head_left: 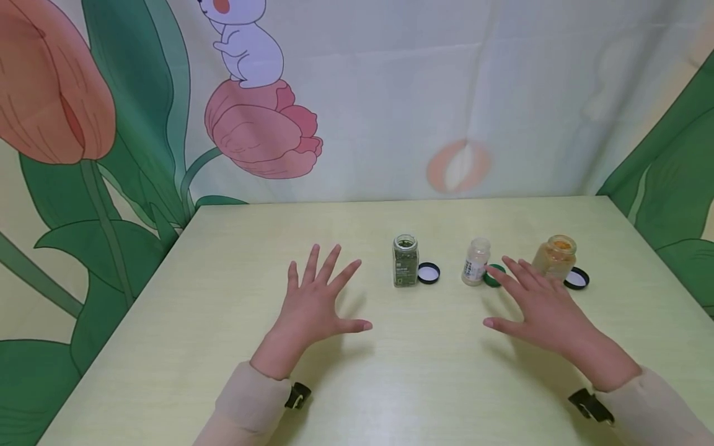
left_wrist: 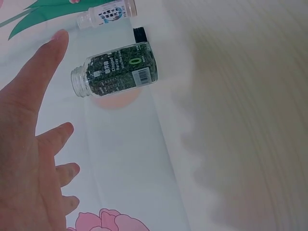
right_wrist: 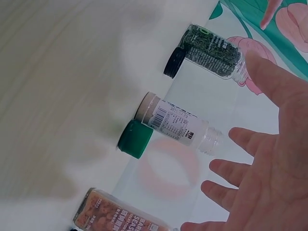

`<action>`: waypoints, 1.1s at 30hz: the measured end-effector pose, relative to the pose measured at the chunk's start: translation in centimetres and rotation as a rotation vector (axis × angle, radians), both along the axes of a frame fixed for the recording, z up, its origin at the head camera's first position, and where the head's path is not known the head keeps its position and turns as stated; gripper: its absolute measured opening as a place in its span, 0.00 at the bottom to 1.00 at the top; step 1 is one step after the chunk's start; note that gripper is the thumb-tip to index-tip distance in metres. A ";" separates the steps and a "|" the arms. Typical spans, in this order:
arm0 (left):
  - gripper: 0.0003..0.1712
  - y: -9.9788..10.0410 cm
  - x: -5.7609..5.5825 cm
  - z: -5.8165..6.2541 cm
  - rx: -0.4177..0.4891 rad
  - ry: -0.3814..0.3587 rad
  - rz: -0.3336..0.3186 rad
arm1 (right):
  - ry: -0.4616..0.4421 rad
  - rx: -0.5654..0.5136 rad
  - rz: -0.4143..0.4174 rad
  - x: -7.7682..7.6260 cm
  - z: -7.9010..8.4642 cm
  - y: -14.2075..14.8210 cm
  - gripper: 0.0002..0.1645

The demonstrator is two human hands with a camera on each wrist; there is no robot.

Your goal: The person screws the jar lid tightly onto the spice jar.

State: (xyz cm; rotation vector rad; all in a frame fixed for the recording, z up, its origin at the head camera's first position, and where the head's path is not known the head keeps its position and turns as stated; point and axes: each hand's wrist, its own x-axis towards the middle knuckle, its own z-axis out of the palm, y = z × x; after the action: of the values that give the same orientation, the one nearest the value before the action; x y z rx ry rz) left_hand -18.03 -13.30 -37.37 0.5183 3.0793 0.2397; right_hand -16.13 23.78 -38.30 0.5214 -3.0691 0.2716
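Observation:
My left hand (head_left: pixel 315 303) hovers over the table with fingers spread, holding nothing. To its right stands an uncapped glass jar of chopped parsley (head_left: pixel 405 265), upright, with a black lid (head_left: pixel 429 273) beside its base. My right hand (head_left: pixel 543 310) is also spread and holds nothing. Near its fingertips are a small clear bottle with a white label (head_left: pixel 475 266) and a green cap (head_left: pixel 494 276). Behind that hand, partly hidden, stands an open jar of orange seasoning (head_left: pixel 558 251); another black lid (head_left: pixel 577 279) lies beside it. In the right wrist view the seasoning jar (right_wrist: pixel 118 211) is cut off.
The pale wooden table (head_left: pixel 184 322) ends at a printed cloth (head_left: pixel 379 99) with flowers and a white animal. The jars form a loose row on the table's right half. Black clips (head_left: pixel 298 395) are at both sleeve cuffs.

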 end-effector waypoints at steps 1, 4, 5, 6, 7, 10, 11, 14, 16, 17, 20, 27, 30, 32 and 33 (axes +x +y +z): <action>0.62 0.1 0.0 0.0 0.002 -0.001 -0.001 | -0.001 0.002 0.000 0.0 0.0 0.0 0.54; 0.62 0.2 0.1 0.0 0.007 -0.004 -0.003 | -0.006 0.004 -0.003 0.1 0.0 0.2 0.53; 0.61 0.2 0.1 -0.1 0.008 -0.006 -0.003 | -0.007 0.003 -0.003 0.1 0.0 0.2 0.53; 0.61 0.3 0.1 -0.1 0.008 -0.005 -0.005 | -0.006 0.002 -0.004 0.1 0.0 0.3 0.53; 0.61 0.3 0.1 0.0 0.009 -0.008 -0.006 | -0.007 0.002 -0.004 0.2 0.0 0.3 0.53; 0.60 0.6 0.1 0.1 0.016 -0.014 -0.013 | -0.002 0.003 -0.003 0.2 0.0 0.5 0.53; 0.60 0.7 0.2 0.1 0.020 -0.016 -0.017 | 0.001 0.005 -0.003 0.3 0.0 0.6 0.53; 0.60 1.0 0.2 0.2 0.028 -0.016 -0.033 | 0.012 0.009 -0.003 0.3 0.0 0.9 0.53; 0.59 1.2 0.2 0.2 0.031 -0.015 -0.043 | 0.021 0.007 -0.003 0.3 -0.1 1.0 0.52; 0.59 1.3 0.2 0.1 0.032 -0.013 -0.048 | 0.026 0.004 -0.003 0.4 -0.1 1.1 0.52; 0.58 1.7 0.2 0.0 0.039 -0.001 -0.067 | 0.045 -0.001 -0.004 0.4 -0.3 1.4 0.51; 0.55 2.4 0.3 0.0 0.049 0.048 -0.118 | 0.059 -0.014 -0.024 0.8 -0.5 2.0 0.49; 0.54 2.8 0.4 0.1 0.049 0.058 -0.138 | 0.063 -0.018 -0.032 0.9 -0.5 2.3 0.49; 0.54 3.1 0.4 0.1 0.050 0.053 -0.145 | 0.063 -0.019 -0.035 1.0 -0.6 2.4 0.50; 0.53 3.2 0.5 0.1 0.052 0.052 -0.148 | 0.063 -0.019 -0.037 1.1 -0.6 2.5 0.50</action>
State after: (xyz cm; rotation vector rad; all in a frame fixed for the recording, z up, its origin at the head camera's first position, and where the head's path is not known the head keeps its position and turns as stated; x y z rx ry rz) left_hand -17.55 -10.07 -37.27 0.7628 3.0716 0.3094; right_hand -15.07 26.30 -38.92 0.4622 -3.0089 0.2780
